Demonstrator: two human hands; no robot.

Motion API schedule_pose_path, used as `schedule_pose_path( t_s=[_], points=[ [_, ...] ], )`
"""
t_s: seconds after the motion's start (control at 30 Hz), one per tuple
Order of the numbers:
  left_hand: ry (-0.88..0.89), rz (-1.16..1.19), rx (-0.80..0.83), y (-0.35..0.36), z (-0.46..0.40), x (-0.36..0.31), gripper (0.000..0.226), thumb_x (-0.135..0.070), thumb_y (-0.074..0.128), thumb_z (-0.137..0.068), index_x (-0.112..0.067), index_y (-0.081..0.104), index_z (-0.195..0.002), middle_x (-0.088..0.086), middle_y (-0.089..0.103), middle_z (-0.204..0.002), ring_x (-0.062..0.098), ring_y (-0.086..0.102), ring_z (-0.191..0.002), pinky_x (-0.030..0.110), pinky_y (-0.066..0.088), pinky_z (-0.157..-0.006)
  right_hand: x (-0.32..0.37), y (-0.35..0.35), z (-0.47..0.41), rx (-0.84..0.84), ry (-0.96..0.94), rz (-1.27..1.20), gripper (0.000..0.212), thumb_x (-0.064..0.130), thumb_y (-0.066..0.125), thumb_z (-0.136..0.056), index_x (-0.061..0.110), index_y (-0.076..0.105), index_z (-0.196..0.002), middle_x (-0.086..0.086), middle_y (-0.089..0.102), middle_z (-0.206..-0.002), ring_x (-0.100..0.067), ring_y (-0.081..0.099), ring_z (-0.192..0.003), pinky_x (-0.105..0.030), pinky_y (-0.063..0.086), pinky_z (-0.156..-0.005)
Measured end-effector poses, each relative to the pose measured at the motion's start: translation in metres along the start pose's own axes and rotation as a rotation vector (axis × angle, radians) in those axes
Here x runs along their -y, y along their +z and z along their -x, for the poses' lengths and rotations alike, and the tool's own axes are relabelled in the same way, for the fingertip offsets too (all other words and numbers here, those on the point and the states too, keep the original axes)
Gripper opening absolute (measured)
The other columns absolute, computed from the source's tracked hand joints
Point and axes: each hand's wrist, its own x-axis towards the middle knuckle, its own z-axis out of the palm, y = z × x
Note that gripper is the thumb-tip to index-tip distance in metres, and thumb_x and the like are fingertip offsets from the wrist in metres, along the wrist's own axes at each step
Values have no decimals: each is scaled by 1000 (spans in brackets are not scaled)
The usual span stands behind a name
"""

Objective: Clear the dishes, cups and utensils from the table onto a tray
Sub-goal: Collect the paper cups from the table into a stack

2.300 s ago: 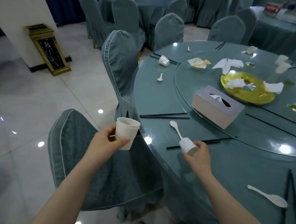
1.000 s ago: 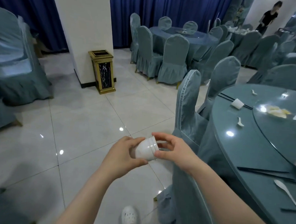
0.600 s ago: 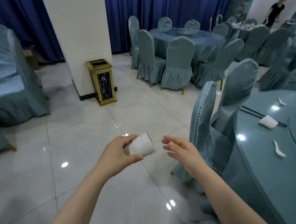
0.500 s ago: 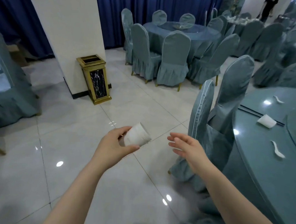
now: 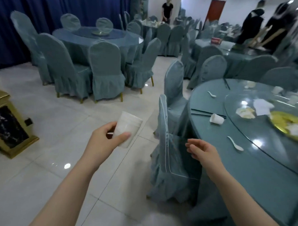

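My left hand point(image 5: 103, 141) grips a stack of white paper cups point(image 5: 127, 129), held upright over the tiled floor. My right hand point(image 5: 202, 152) hovers with loose fingers and holds nothing, just left of the round teal table point(image 5: 244, 167). On the table lie a tipped white cup point(image 5: 216, 119), a white spoon point(image 5: 235, 145) near the edge, another white spoon point(image 5: 212, 94) farther back, and black chopsticks point(image 5: 202, 112). A yellow plate point(image 5: 283, 123) with crumpled napkins sits on the glass turntable. No tray is in view.
Two covered chairs point(image 5: 167, 147) stand between me and the table. A gold-trimmed bin point(image 5: 7, 126) is at the left. More covered tables and chairs fill the hall behind, and people stand at the back.
The right-hand cup went into the stack in my left hand, and my right hand came away. The view has swung back right toward the table; the stack is now upright.
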Motion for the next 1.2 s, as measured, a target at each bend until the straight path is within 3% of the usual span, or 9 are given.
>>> schedule_pose_path(
  t_s=[0.13,0.27,0.37,0.47,0.53,0.7,0.87,1.07,1.2],
  points=[
    [33,7,107,28,-64,-14,30,-38,73,-77,-40,66,-106,-21,70,-96,1,66,-83,18,46,-68,-12,-34,-31,-139,15,160,16,18,62,-90,29,67,-100,10,71,-98,-4,65,-92,-21,49,-77],
    [74,-14,165,71,-121,-21,28,-39,73,-74,-49,62,-98,-28,68,-94,-3,64,-84,18,47,-67,-37,-70,-82,-244,79,208,19,17,64,-88,25,68,-104,8,71,-99,-5,64,-92,-23,45,-80],
    [84,-41,191,113,-164,-24,30,-37,74,-75,-54,58,-94,-34,65,-93,-9,62,-84,12,47,-62,-57,-98,-137,-261,92,239,21,16,66,-86,23,66,-106,5,71,-101,-4,63,-90,-24,46,-82],
    [61,-43,187,161,-207,-24,33,-34,75,-75,-52,59,-98,-28,68,-96,-5,64,-86,14,49,-64,-77,-127,-204,-251,123,343,27,15,66,-85,17,64,-112,-1,69,-107,-9,62,-88,-24,43,-79],
    [26,-42,179,191,-231,-21,35,-29,76,-75,-49,60,-99,-22,70,-95,-3,64,-85,12,50,-61,-91,-144,-250,-200,162,490,37,15,66,-85,12,60,-122,-5,66,-118,-18,62,-101,-26,44,-87],
    [-40,-91,144,241,-278,-11,48,-28,80,-71,-46,57,-109,-21,67,-102,-3,63,-89,11,49,-62,-120,-177,-354,7,139,891,63,22,65,-85,16,37,-141,-9,40,-144,-29,41,-129,-34,39,-97],
    [-98,-154,117,262,-312,2,53,-32,79,-70,-38,59,-119,-18,67,-107,4,63,-95,17,47,-71,-150,-185,-427,82,179,1072,80,18,61,-88,25,13,-151,-9,0,-160,-32,4,-146,-43,21,-114],
    [-130,-168,44,273,-341,18,55,-32,80,-70,-32,61,-122,-17,68,-106,2,63,-92,12,45,-66,-162,-178,-450,71,57,1312,70,10,53,-82,24,26,-145,-5,43,-140,-28,41,-127,-40,38,-100],
    [-120,-125,11,266,-355,24,52,-30,80,-69,-33,61,-117,-15,68,-106,0,64,-90,14,46,-69,-151,-168,-449,159,58,1027,80,23,71,-76,18,31,-144,-4,43,-141,-26,43,-127,-35,40,-97]
  ],
)
